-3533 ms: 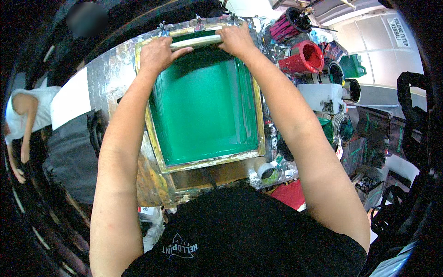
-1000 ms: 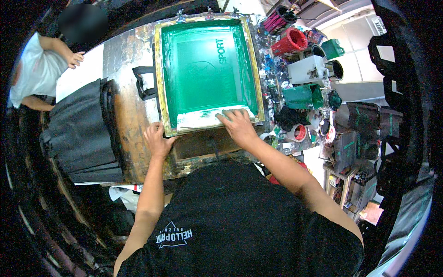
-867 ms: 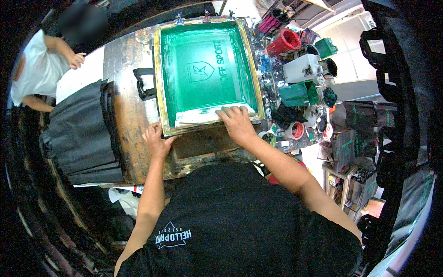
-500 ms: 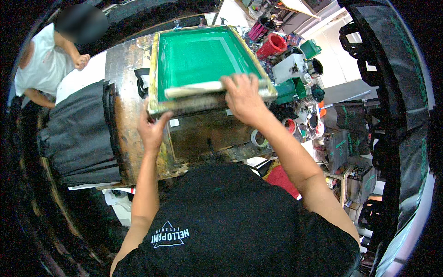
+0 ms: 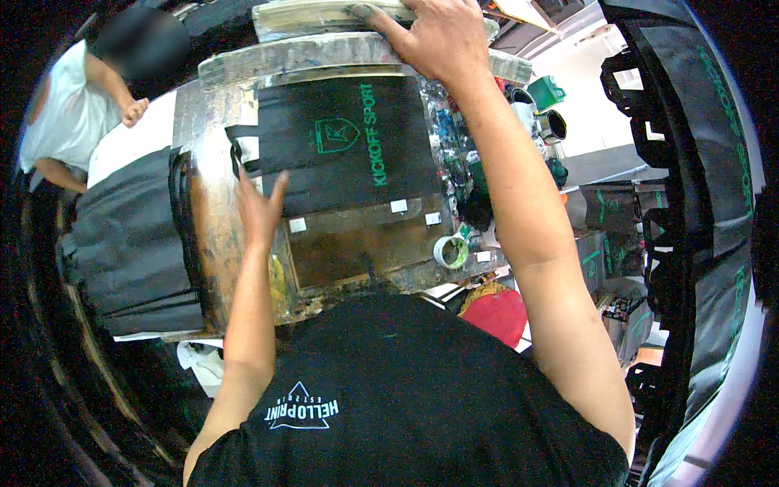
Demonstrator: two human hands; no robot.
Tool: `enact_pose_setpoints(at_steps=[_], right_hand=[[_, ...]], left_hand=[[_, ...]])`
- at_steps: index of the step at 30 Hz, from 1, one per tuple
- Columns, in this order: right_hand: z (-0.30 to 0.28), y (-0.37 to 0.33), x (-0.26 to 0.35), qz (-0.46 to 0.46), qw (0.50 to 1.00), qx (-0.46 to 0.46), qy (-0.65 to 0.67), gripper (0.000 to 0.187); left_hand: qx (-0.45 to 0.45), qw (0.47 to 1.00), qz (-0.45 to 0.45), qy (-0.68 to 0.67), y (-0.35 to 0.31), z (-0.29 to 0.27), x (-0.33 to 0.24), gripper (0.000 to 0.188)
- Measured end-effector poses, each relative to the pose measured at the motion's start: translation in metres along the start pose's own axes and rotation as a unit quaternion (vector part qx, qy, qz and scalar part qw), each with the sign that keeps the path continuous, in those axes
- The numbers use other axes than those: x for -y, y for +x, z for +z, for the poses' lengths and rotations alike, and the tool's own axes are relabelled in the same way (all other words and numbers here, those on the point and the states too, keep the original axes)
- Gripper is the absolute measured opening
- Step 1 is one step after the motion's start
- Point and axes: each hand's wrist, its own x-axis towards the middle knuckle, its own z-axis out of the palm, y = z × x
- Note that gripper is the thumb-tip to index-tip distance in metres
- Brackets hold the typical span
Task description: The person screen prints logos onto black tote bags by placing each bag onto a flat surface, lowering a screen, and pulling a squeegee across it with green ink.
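Observation:
A black fabric bag [image 5: 324,170] with a green printed emblem and green lettering lies flat on the worktable. Beyond it, the wooden screen frame [image 5: 324,63] is tilted up, its near edge lifted off the bag. My right hand [image 5: 442,40] is stretched far forward over the frame. Its thumb lies along the pale handle of a squeegee [image 5: 316,15], while the fingertips are hidden. At the bag's left edge is my left hand [image 5: 260,215], empty, thumb and fingers apart, slightly blurred. It is close to the bag's black strap [image 5: 237,150].
A pile of black bags [image 5: 134,243] lies at the left, near another person [image 5: 73,122]. To the right are a roll of tape [image 5: 449,252], a green container [image 5: 546,93] and open cans [image 5: 552,126]. Printed black bags [image 5: 714,162] hang at the far right.
The screen frame has swung up and away, uncovering the printed bag. My right hand has moved forward with the squeegee. My left hand has come off the frame's near corner.

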Motion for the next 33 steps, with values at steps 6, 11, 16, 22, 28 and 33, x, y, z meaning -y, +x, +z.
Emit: enact_pose_setpoints(at_steps=[6, 11, 16, 22, 28, 33], right_hand=[[-0.001, 0.031, -0.019, 0.039, 0.998, 0.057, 0.006, 0.068], [0.002, 0.044, -0.031, 0.018, 0.998, 0.032, 0.047, 0.070], [0.000, 0.057, -0.034, 0.016, 0.998, 0.046, 0.037, 0.072], [-0.003, 0.055, -0.033, 0.053, 0.996, 0.070, 0.032, 0.074], [-0.004, 0.041, -0.024, 0.025, 0.997, 0.066, -0.015, 0.074], [-0.003, 0.032, -0.015, 0.023, 0.999, 0.041, -0.011, 0.074]], left_hand=[[0.063, 0.977, -0.100, 0.180, -0.055, 0.042, 0.024, 0.081], [0.112, 0.974, -0.190, 0.046, -0.034, 0.041, 0.025, 0.056], [0.018, 0.986, -0.124, -0.111, 0.000, 0.021, 0.034, 0.032], [0.062, 0.988, -0.095, -0.103, 0.070, -0.106, -0.005, 0.029], [0.060, 0.958, -0.248, -0.135, 0.080, -0.243, 0.058, 0.030], [0.006, 0.938, -0.339, -0.075, 0.068, -0.322, 0.174, 0.038]])
